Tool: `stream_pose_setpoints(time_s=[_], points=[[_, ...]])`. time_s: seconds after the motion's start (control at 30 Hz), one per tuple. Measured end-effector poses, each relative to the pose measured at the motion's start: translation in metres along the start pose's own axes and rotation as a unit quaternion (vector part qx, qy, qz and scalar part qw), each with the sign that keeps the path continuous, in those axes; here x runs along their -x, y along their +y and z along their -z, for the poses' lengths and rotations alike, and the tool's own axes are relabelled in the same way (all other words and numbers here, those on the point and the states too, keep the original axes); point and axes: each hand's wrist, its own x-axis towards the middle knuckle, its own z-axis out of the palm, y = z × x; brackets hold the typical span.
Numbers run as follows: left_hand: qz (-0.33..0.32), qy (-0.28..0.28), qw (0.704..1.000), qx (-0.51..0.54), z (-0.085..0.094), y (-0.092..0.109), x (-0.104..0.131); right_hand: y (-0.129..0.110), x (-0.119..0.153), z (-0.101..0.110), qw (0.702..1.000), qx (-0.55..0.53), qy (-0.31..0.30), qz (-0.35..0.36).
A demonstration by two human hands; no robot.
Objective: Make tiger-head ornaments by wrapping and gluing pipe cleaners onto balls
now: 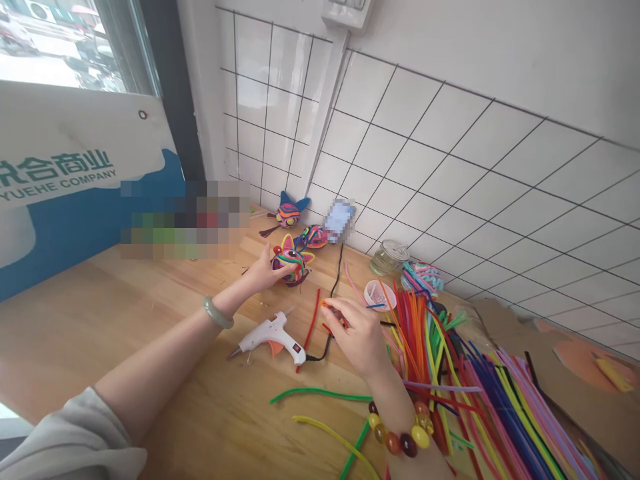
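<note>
My left hand [267, 272] reaches forward, thumb and fingers closed on a multicoloured pipe-cleaner animal head [294, 267] with pointed ears and a red ball at its side. It is at table height; whether it rests on the wood I cannot tell. My right hand [354, 327] pinches a small orange piece [325, 304], too small to make out fully, apart from the animal head. A white glue gun [274, 337] lies on the table between my arms, its nozzle pointing left. Behind the held head are a blue-eared animal head [289, 212] and another multicoloured wrapped piece [315, 236].
Many pipe cleaners [500, 400] lie at the right. A pink cup [380, 295] and a glass jar [389, 257] stand near the tiled wall. A blurred phone [340, 220] leans there. The glue gun's black cord [336, 283] runs back. A green pipe cleaner [325, 395] lies in front.
</note>
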Motion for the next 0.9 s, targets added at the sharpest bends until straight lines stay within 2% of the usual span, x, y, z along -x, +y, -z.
stream_pose_setpoints(time_s=[0.2,0.37,0.47,0.53,0.6,0.67,0.8,0.9], points=[[0.009,0.003,1.000,-0.004,-0.010,-0.005,-0.005,0.002,0.000,-0.005,1.000,0.004,-0.006,0.007],[0.054,-0.030,0.997,0.051,-0.008,0.002,-0.001,0.002,0.000,-0.008,1.000,0.000,0.014,0.003],[0.073,-0.066,0.990,0.096,-0.010,0.016,0.011,0.000,-0.001,-0.007,0.999,0.002,0.044,-0.006],[0.070,-0.113,0.981,0.139,-0.013,0.029,0.024,-0.003,-0.001,-0.004,0.997,0.005,0.074,-0.011],[0.076,-0.174,0.954,0.233,-0.018,0.041,0.038,-0.007,-0.002,0.000,0.995,0.008,0.103,-0.015],[0.065,-0.215,0.935,0.274,-0.023,0.050,0.052,-0.012,-0.003,0.005,0.991,0.012,0.131,-0.013],[0.041,-0.246,0.925,0.287,-0.033,0.057,0.073,-0.022,-0.006,0.013,0.983,0.037,0.179,0.010],[0.040,-0.243,0.923,0.296,-0.037,0.059,0.082,-0.026,-0.007,0.018,0.981,0.071,0.181,0.025]])
